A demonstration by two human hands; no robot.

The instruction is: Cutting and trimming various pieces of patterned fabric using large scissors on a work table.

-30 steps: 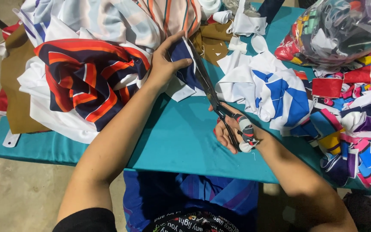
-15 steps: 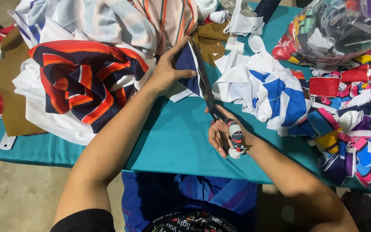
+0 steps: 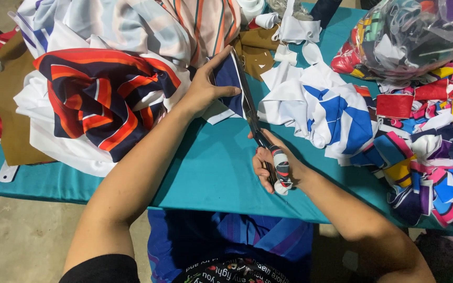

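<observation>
My left hand [image 3: 204,86] pinches a dark navy piece of fabric [image 3: 230,84] with a white edge, holding it flat near the middle of the teal table [image 3: 205,167]. My right hand [image 3: 272,163] grips a pair of large scissors [image 3: 251,118] by their taped handles. The long blades run up along the right edge of the navy fabric, close together against it.
A heap of navy, red and orange striped cloth [image 3: 98,102] lies at the left over white and brown pieces. White and blue fabric [image 3: 323,107] sits right of the scissors. Colourful scraps [image 3: 431,147] and a clear plastic bag of scraps [image 3: 415,36] fill the right side.
The scissors have advanced up along the navy fabric's edge and the blades have come closer together. My left hand has kept its hold on the fabric.
</observation>
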